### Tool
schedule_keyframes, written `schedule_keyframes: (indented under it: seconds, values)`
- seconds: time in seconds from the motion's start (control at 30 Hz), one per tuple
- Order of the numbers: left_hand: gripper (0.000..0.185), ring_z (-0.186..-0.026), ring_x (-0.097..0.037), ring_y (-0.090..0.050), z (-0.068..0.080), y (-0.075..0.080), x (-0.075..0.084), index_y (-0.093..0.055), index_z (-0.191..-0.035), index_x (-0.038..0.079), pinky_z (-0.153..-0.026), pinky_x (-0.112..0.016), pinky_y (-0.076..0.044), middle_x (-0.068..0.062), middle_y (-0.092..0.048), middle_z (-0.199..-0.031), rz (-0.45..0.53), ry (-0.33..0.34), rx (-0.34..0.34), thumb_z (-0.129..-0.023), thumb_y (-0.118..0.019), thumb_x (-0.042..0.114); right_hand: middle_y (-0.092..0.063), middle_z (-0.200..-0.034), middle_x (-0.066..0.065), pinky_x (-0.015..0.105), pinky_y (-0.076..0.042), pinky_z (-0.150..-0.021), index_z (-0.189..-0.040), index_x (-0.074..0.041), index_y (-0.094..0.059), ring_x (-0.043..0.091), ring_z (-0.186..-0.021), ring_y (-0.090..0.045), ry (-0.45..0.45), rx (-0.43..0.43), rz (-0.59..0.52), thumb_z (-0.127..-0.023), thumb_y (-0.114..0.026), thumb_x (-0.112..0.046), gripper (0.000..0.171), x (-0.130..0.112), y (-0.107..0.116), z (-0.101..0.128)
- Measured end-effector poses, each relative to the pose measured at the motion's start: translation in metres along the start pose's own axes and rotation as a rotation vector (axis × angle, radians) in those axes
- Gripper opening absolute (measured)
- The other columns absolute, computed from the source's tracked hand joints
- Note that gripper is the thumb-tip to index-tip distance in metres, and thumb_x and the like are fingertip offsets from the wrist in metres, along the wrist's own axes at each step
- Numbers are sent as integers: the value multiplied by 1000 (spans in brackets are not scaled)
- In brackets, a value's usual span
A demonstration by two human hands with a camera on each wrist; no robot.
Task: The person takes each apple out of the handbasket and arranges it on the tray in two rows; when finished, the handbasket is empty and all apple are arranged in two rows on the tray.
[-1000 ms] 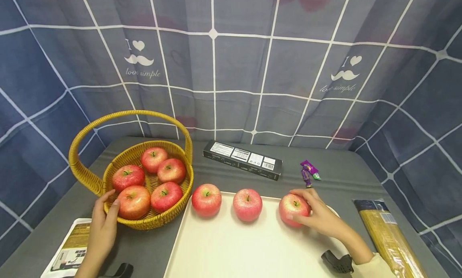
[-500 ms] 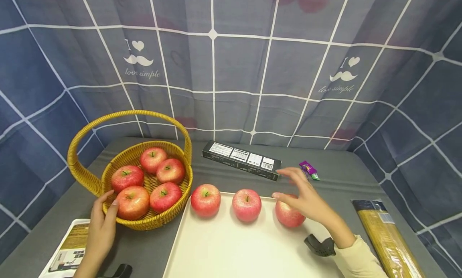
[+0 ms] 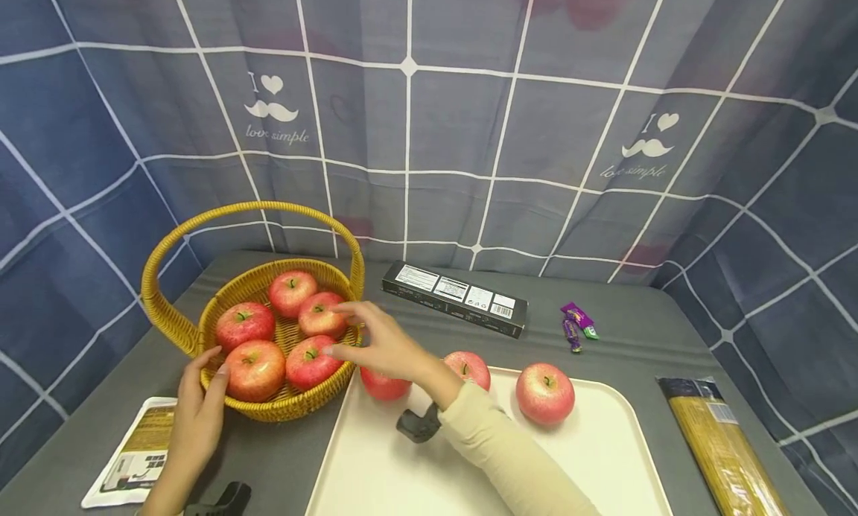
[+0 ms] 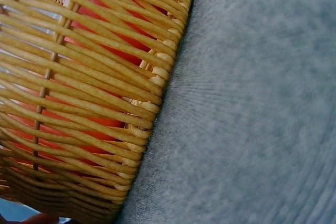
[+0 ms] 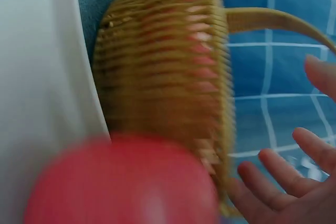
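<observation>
Head view looks forward and down — both wrist views, low and close, share the basket (image 5: 157, 85).

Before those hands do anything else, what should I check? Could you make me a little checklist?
1. Left hand at the basket rim: ok, on its left side.
2. Basket upright, apples inside: ok, five apples show.
3. Right hand free: ok, fingers spread, holding nothing.
4. Right hand touching a basket apple: cannot tell; it reaches over the right side.
5. Clear view of the three apples on the tray: not ok, the right arm partly hides two.
</observation>
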State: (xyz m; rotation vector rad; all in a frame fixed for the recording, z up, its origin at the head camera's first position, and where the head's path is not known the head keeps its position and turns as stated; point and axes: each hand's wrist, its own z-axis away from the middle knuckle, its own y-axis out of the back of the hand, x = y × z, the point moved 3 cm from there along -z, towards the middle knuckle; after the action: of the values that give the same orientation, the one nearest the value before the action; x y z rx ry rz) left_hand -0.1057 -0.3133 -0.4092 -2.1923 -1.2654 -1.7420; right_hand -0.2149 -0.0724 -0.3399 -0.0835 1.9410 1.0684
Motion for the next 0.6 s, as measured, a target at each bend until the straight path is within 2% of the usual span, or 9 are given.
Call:
schedule_keyframes:
  seconds: [0.1,0.17,0.27,0.33,0.43,0.5,0.6]
  values:
    - [37,-109,9,-29,0,1,1,-43,-129,5,-96,-14,-20,-7,-41,-118,-5,4,-4,-94,-42,17,-44,-133,1,29,-38,-99,-134,-22,-39,14,-121,-44,-19,-87,138,-76,-66,-51,70,-7,-26,-21]
    - [37,-113,2,-31,1,0,1,-42,-130,5,-98,-17,-20,-9,-41,-120,-7,15,-10,-95,-42,18,-41,-134,-1,28,-37,-99,-136,-25,-37,12,-123,-40,-40,-152,241,-72,-67,-56,77,-9,-38,-30]
    - [38,-119,-9,-32,0,0,0,-42,-131,6,-101,-22,-20,-12,-40,-123,-6,24,-16,-95,-41,19,-42,-134,-2,24,-39,-96,-135,-26,-37,11,-123,-41,-43,-229,362,-67,-71,-56,82,-13,-49,-40]
    - [38,-120,-11,-32,0,0,0,-42,-131,6,-101,-23,-19,-14,-40,-124,-4,21,-18,-95,-41,19,-46,-130,-3,20,-38,-95,-133,-24,-41,9,-121,-42,-18,-239,413,-66,-74,-52,80,-14,-51,-44]
    - [38,-118,-3,-32,0,-1,0,-42,-130,5,-100,-21,-20,-14,-41,-124,-2,11,-14,-95,-42,19,-51,-127,-8,17,-36,-96,-129,-22,-47,6,-118,-45,16,-204,374,-65,-77,-46,75,-12,-49,-44]
    - [38,-114,6,-29,0,0,0,-43,-130,6,-100,-21,-20,-14,-41,-124,-2,14,-8,-95,-42,19,-54,-125,-11,16,-36,-95,-125,-23,-51,3,-116,-47,28,-155,267,-65,-78,-44,70,-10,-43,-42]
    - [37,-111,11,-27,0,1,0,-43,-130,6,-99,-21,-21,-13,-41,-123,-4,18,-1,-94,-43,19,-54,-122,-15,17,-38,-93,-121,-27,-56,-1,-113,-47,35,-56,80,-65,-78,-43,62,-8,-28,-33]
